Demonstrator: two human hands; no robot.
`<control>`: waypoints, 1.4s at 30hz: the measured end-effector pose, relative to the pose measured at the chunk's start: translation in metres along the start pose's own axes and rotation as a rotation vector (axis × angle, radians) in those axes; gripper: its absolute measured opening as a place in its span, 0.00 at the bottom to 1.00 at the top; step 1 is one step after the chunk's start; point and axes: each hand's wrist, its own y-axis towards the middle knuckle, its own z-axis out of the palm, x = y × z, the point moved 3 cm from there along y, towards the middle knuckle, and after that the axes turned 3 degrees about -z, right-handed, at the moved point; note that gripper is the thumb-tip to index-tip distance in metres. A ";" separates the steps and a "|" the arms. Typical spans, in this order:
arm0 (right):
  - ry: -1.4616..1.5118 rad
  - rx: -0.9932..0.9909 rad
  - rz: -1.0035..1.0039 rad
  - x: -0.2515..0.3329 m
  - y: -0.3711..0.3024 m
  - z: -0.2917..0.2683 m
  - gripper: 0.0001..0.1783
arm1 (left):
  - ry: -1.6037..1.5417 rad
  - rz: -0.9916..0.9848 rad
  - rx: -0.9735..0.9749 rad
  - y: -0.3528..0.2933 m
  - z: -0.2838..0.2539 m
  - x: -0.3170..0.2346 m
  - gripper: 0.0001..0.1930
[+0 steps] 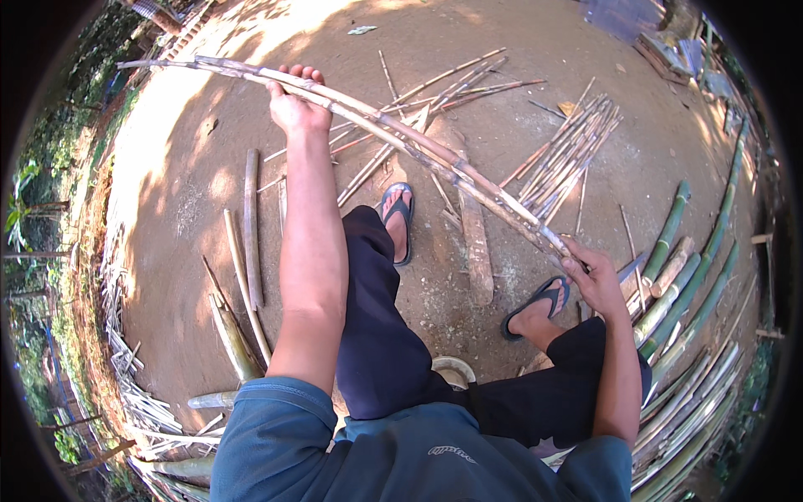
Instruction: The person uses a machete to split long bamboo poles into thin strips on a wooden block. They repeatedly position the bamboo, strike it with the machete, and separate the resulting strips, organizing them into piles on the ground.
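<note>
Long, thin, dry bamboo sticks [493, 194] stretch slantwise in front of me, from the far left down to the right. My left hand [299, 107] is closed round them toward their far left end, with its fingertips showing beyond the sticks. At their near right end, my right hand [592, 272] grips the tips between thumb and fingers. Beneath the held sticks, a flat wooden piece [477, 259] lies on the ground between my feet. Past it, loose thin sticks [464, 84] lie crossed, partly hidden behind the held ones. A denser bundle of similar sticks [577, 155] lies to the right.
Thick green bamboo poles [715, 238] and a heap of split lengths [694, 410] lie at my right. On the left are a brown bamboo strip [253, 226], a cut bamboo piece [234, 339] and pale shavings [142, 385]. My sandalled feet rest on bare earth.
</note>
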 end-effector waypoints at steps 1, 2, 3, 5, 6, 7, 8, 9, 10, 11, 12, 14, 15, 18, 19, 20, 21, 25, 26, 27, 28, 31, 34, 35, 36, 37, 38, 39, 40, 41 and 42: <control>0.015 0.002 -0.002 -0.002 0.005 0.000 0.22 | -0.012 -0.007 0.008 0.000 -0.002 -0.002 0.24; 0.029 0.007 -0.005 -0.004 0.007 0.001 0.22 | -0.024 -0.011 0.015 -0.001 -0.005 -0.002 0.24; 0.008 0.030 0.011 -0.001 0.006 -0.003 0.22 | -0.002 0.008 -0.046 -0.004 -0.001 0.001 0.23; 0.043 0.028 0.018 -0.007 0.002 -0.006 0.22 | 0.037 0.020 -0.106 -0.005 -0.001 0.006 0.21; 0.060 0.029 0.021 -0.010 0.000 -0.007 0.22 | 0.042 0.017 -0.121 -0.006 -0.002 0.006 0.21; 0.066 0.027 0.066 -0.013 -0.002 -0.007 0.22 | 0.061 0.024 -0.119 -0.006 -0.002 0.006 0.19; 0.085 0.033 0.056 -0.016 -0.001 -0.006 0.22 | 0.052 0.021 -0.111 -0.005 -0.001 0.004 0.18; 0.096 0.036 0.056 -0.019 -0.003 -0.007 0.22 | 0.048 0.019 -0.120 -0.005 0.000 0.005 0.18; 0.106 0.038 0.057 -0.020 -0.004 -0.007 0.22 | 0.044 0.016 -0.129 -0.006 0.000 0.005 0.18; 0.103 0.034 0.065 -0.021 -0.004 -0.008 0.22 | 0.036 0.012 -0.116 -0.007 0.001 0.005 0.17; 0.102 0.030 0.075 -0.022 -0.003 -0.007 0.22 | 0.031 0.008 -0.105 -0.007 0.000 0.004 0.17; 0.100 0.018 0.089 -0.023 -0.003 -0.006 0.21 | 0.019 0.000 -0.092 -0.009 -0.001 0.003 0.17; 0.098 0.010 0.089 -0.023 -0.002 -0.006 0.21 | 0.012 0.000 -0.090 -0.008 -0.001 0.002 0.17; 0.051 0.006 0.088 -0.020 -0.001 -0.006 0.21 | 0.015 -0.004 -0.099 -0.008 -0.003 0.003 0.17; 0.030 0.006 0.085 -0.020 -0.001 -0.006 0.21 | 0.022 -0.005 -0.103 -0.008 -0.003 0.004 0.17; 0.047 0.000 0.099 -0.024 -0.003 -0.004 0.20 | 0.021 -0.010 -0.104 -0.009 -0.003 0.008 0.17; 0.065 -0.007 0.115 -0.029 -0.006 -0.004 0.20 | 0.021 -0.016 -0.104 -0.010 -0.003 0.012 0.17; 0.096 -0.025 0.140 -0.039 -0.007 -0.002 0.21 | 0.047 -0.002 -0.116 -0.008 0.001 0.013 0.18; 0.096 -0.026 0.136 -0.039 -0.008 -0.001 0.21 | 0.058 0.009 -0.133 -0.009 0.003 0.013 0.18; 0.087 -0.033 0.132 -0.035 -0.005 -0.001 0.21 | 0.061 0.009 -0.113 -0.011 0.004 0.017 0.19; 0.078 -0.041 0.133 -0.033 -0.005 -0.001 0.21 | 0.062 0.007 -0.142 -0.017 0.006 0.026 0.20; -0.038 -0.077 -0.030 -0.030 0.003 -0.002 0.21 | 0.050 -0.049 -0.122 -0.034 0.017 0.058 0.19; 0.043 -0.084 0.050 -0.012 0.007 0.007 0.17 | 0.117 -0.063 -0.172 -0.054 0.028 0.083 0.18; 0.116 -0.073 0.134 -0.007 0.009 0.012 0.16 | 0.139 -0.026 -0.200 -0.064 0.032 0.091 0.18; 0.059 -0.115 0.134 -0.005 0.009 0.013 0.14 | 0.153 0.004 -0.228 -0.074 0.036 0.101 0.18; 0.001 -0.157 0.131 -0.006 0.009 0.014 0.13 | 0.172 0.005 -0.248 -0.083 0.041 0.111 0.18; -0.057 -0.198 0.126 -0.007 0.009 0.014 0.13 | 0.192 0.008 -0.269 -0.091 0.045 0.119 0.19; -0.120 -0.208 0.109 -0.007 0.008 0.015 0.14 | 0.214 0.013 -0.289 -0.095 0.048 0.121 0.19; -0.183 -0.218 0.091 -0.008 0.008 0.013 0.15 | 0.190 -0.034 -0.255 -0.093 0.047 0.124 0.18; -0.246 -0.227 0.072 -0.009 0.007 0.011 0.17 | 0.166 -0.078 -0.221 -0.089 0.043 0.126 0.16; -0.303 -0.226 0.096 -0.011 0.004 0.007 0.18 | 0.144 -0.118 -0.186 -0.085 0.039 0.125 0.15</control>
